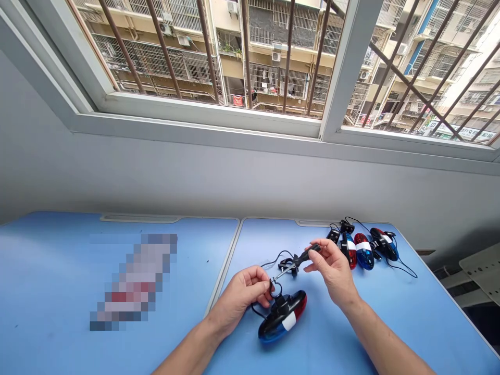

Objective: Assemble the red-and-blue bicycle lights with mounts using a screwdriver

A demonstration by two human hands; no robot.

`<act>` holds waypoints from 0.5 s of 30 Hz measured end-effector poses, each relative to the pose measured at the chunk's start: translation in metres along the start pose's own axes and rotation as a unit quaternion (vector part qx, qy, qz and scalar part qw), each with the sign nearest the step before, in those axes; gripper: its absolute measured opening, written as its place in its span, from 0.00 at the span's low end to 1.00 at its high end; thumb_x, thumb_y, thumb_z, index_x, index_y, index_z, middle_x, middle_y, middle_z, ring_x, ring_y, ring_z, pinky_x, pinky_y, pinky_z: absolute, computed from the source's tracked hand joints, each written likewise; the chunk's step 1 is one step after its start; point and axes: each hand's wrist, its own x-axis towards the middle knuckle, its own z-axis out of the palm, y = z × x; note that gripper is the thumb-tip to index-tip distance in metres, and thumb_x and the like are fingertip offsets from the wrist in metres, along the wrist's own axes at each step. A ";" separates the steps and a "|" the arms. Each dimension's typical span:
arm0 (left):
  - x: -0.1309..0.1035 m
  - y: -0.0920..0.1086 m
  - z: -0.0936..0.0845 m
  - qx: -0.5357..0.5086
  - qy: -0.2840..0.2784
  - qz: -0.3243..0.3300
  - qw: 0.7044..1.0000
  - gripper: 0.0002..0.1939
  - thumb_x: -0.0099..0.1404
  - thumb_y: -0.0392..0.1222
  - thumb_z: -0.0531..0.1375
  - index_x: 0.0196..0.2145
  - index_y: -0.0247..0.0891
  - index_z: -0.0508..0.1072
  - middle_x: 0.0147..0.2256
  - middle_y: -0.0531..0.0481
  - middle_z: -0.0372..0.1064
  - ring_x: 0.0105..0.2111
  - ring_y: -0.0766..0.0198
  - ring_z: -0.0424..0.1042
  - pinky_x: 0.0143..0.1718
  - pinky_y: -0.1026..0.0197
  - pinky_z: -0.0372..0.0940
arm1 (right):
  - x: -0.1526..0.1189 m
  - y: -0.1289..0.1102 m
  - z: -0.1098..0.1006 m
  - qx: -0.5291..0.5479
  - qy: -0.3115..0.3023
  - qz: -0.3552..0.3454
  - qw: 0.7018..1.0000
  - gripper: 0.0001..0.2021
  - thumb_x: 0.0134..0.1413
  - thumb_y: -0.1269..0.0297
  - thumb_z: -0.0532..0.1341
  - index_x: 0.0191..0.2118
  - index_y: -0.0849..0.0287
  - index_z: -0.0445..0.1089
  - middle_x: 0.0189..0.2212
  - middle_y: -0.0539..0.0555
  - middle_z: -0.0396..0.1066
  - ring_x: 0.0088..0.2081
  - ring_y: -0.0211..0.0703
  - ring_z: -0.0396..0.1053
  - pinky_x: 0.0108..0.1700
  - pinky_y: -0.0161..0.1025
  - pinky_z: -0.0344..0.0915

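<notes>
My right hand (332, 268) grips the black handle of a screwdriver (302, 258), whose metal shaft slants down to the left. Its tip meets the top of a black ring clamp (276, 287), which my left hand (250, 289) pinches between thumb and fingers. Below the clamp, joined to it, is a black, red, white and blue bicycle light (283, 316), tilted on the table. A black cable runs from the light behind my left fingers. Just behind the screwdriver shaft lies a small black clamp-like part (288, 265) with a cable.
Several similar red and blue lights (364, 251) with black cables and small black boxes (347, 226) lie at the back right of the blue table (187, 307). A pixelated patch (135, 281) covers something on the left. Behind stand a wall and a barred window.
</notes>
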 end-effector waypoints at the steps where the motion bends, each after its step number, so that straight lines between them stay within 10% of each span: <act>1: 0.000 0.000 0.000 0.002 0.000 0.001 1.000 0.06 0.53 0.37 0.62 0.25 0.36 0.66 0.24 0.52 0.72 0.21 0.68 0.67 0.26 0.64 0.63 | 0.000 0.000 0.000 0.002 0.000 0.003 1.000 0.15 0.47 0.56 0.66 0.40 0.56 0.69 0.31 0.50 0.70 0.35 0.41 0.69 0.31 0.39 0.74; 15: -0.002 0.002 0.001 -0.003 0.003 -0.003 1.000 0.07 0.51 0.38 0.63 0.25 0.36 0.67 0.24 0.51 0.72 0.21 0.67 0.67 0.27 0.64 0.62 | 0.002 -0.001 -0.002 -0.022 0.007 0.015 1.000 0.15 0.47 0.56 0.66 0.40 0.57 0.68 0.31 0.52 0.69 0.35 0.43 0.69 0.25 0.35 0.72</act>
